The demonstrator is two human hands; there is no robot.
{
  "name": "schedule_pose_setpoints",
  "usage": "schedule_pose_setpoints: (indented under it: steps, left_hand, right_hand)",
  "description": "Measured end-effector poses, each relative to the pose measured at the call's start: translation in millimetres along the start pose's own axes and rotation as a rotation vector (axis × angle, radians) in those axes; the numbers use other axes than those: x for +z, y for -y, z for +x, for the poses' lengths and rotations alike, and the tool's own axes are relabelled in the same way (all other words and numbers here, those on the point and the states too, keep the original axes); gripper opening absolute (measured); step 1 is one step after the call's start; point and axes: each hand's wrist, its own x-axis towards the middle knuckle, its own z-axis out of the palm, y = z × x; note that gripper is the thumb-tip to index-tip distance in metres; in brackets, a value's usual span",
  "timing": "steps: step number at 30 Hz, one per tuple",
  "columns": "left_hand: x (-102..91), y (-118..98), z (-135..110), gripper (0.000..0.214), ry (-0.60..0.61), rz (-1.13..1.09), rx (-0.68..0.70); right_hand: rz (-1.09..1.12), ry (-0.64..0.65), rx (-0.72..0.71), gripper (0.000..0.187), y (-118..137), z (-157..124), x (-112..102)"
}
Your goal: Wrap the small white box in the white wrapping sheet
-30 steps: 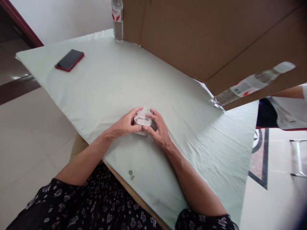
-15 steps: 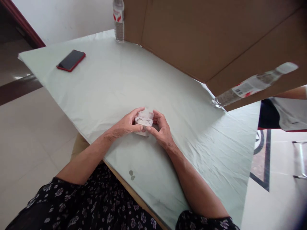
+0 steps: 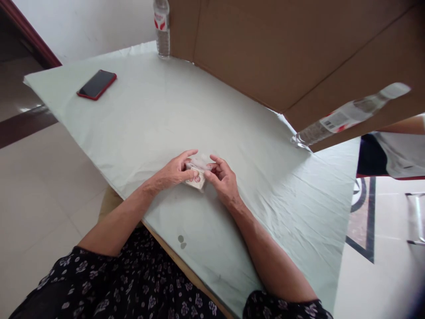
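Pale green cloth covers the counter [image 3: 149, 115], and you can place everything else from the small pale packet [image 3: 198, 176] you hold near its front edge. Beyond the packet and to its right, a big brown cardboard sheet [image 3: 282, 48] stands upright like a screen, probably to wall off the far side. Well right of the packet, past the counter's end, part of another person [image 3: 395, 153] shows in a white top, none of their hands near yours. A clear water bottle [image 3: 348, 116] stands right of the packet at the cardboard's lower corner, touching it and looking tilted in this view. A second bottle [image 3: 162, 29] stands far beyond the packet at the cardboard's other end, so the pair likely brace the sheet. A red-cased phone [image 3: 96, 84] lies face up far to the packet's left, well out of your way. Your left hand [image 3: 171, 172] comes at the packet from its left, thumb and curled fingers pinching that end. Your right hand [image 3: 225, 182] closes on the opposite end, fingertips nipping its upper edge. Both hands sit low over the cloth, which should steady so small a thing. The packet itself shows a reddish print, too small to read.
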Motion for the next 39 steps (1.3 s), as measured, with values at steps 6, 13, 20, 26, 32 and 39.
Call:
schedule_pose_setpoints:
  steps: [6, 13, 20, 26, 32, 39]
  left_hand:
    - [-0.3, 2, 1, 0.091, 0.015, 0.031, -0.025]
    - [-2.2, 4, 1, 0.086, 0.019, 0.100, -0.016]
    - [0.9, 6, 2, 0.068, -0.051, 0.217, 0.027]
    - [3.3, 4, 3, 0.048, -0.134, 0.254, 0.089]
    - [-4.8, 3, 1, 0.047, -0.059, 0.242, 0.058]
    - [-9.3, 7, 0, 0.050, -0.043, 0.250, 0.069]
  right_hand:
    - [0.011, -0.006, 0.054, 0.045, 11, 6, -1]
    - [0.109, 0.014, 0.072, 0.033, 19, 22, 10]
    - [-0.066, -0.059, -0.079, 0.020, 24, 14, 8]
    - [-0.397, -0.114, -0.339, 0.017, 19, 2, 14]
    - [-0.542, -0.125, -0.417, 0.022, 9, 0, 17]
    - [-0.652, -0.144, -0.533, 0.021, 8, 1, 16]
